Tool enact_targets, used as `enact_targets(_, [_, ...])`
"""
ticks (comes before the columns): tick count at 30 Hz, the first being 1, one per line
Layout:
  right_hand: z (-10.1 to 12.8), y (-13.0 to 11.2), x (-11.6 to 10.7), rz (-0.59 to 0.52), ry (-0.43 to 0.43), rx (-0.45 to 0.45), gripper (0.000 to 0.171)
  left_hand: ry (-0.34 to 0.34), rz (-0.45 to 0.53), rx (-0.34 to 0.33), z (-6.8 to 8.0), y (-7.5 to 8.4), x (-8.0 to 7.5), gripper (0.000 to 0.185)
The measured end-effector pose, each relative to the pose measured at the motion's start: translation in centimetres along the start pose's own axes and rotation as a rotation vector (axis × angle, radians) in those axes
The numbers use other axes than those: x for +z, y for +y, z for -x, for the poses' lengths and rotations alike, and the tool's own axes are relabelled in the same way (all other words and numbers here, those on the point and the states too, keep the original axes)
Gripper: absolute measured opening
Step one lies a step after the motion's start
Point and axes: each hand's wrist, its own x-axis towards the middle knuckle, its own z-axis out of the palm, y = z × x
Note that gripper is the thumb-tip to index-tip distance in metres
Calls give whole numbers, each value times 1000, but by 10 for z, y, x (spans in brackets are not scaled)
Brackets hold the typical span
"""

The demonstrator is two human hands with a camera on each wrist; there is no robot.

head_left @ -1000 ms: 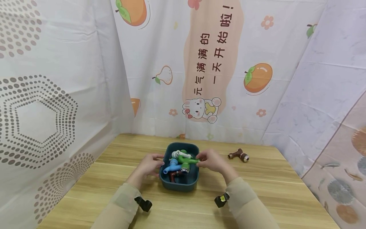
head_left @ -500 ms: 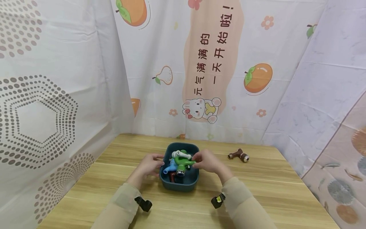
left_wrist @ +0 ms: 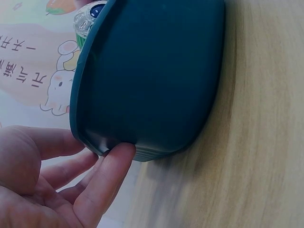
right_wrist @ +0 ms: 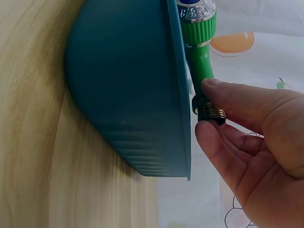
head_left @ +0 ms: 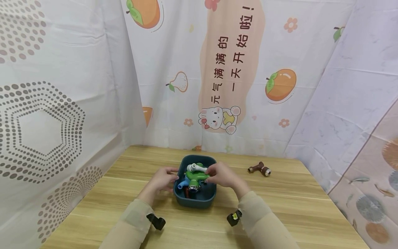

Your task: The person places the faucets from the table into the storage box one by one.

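Both hands meet at a teal bin (head_left: 195, 202) near the middle of the wooden table (head_left: 289, 207). Right hand (head_left: 224, 174), at the bin's 3 o'clock rim, pinches the threaded end of a green tap (head_left: 195, 175) between thumb and fingers (right_wrist: 237, 102); the remaining fingers hang loosely curled beneath. Left hand (head_left: 161, 180) rests at the bin's 9 o'clock side with fingers nearly straight, 1 fingertip (left_wrist: 118, 156) pressing the wall just under the rim, holding nothing.

The tap is bright green plastic with a ribbed collar, a shiny chrome nozzle at one end and a dark screw thread at the other. It lies across the top of the pile in the bin, its thread poking over the rim toward 3 o'clock. The bin is a deep rounded tub, fine ridges near its base.

Under the green tap sit a white tap (head_left: 195, 168), a blue one (head_left: 184, 182) and something dark red, mostly covered, so their shapes are hard to read. Each wrist view is filled by the bin's outer wall; its contents are hidden there, and the left view shows only a chrome tip over the rim.

A brown tap (head_left: 259, 169) lies alone on the table at 2 o'clock from the bin, well apart.
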Motion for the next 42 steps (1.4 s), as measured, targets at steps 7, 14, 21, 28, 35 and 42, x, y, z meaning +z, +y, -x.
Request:
enact_targets(7, [-3, -4, 3, -7, -4, -3, 15, -1, -1, 0, 1, 1, 0, 41])
enact_targets(14, [-5, -7, 4, 12, -14, 2, 13, 5, -18, 2, 1, 1, 0, 39])
enact_targets(21, [-5, -8, 4, 7, -10, -10, 14, 2, -15, 3, 1, 0, -1, 40])
enact_targets(28, [-6, -8, 5, 10, -11, -9, 13, 1, -10, -6, 0, 1, -1, 41])
enact_targets(35, [-6, -9, 6, -3, -20, -16, 13, 11, -16, -3, 0, 0, 0, 40])
enact_targets(42, [-5, -10, 6, -17, -23, -12, 13, 14, -10, -1, 1, 1, 1, 42])
